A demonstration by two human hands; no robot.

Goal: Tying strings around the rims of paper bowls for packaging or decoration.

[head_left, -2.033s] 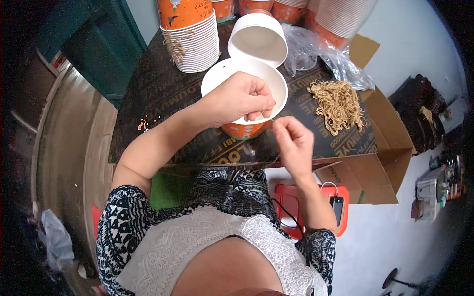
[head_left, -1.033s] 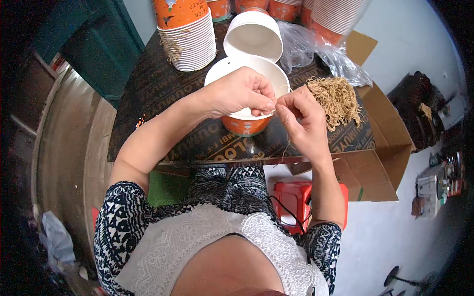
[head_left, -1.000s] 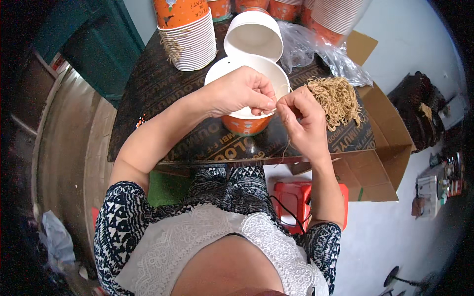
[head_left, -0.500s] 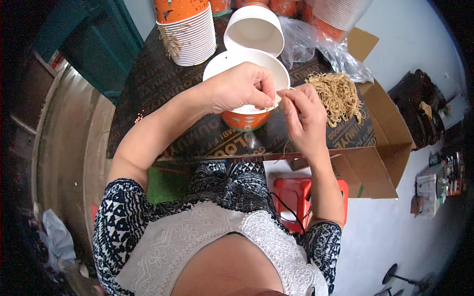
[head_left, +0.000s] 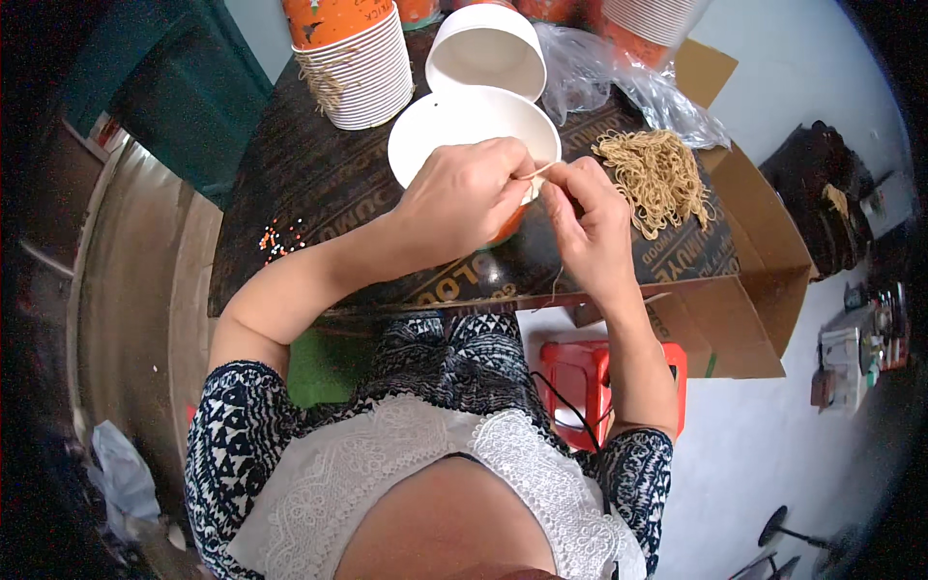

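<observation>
The left hand (head_left: 464,193) and right hand (head_left: 592,227) each pinch string (head_left: 543,170) by the rim of the bowl (head_left: 411,135); a short, taut span gives better control.

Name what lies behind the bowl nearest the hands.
Behind the near bowl, a tilted bowl shows its white inside; to its right lies a crumpled clear plastic bag. Whatever the tilted bowl's own body covers farther back cannot be seen.
</observation>
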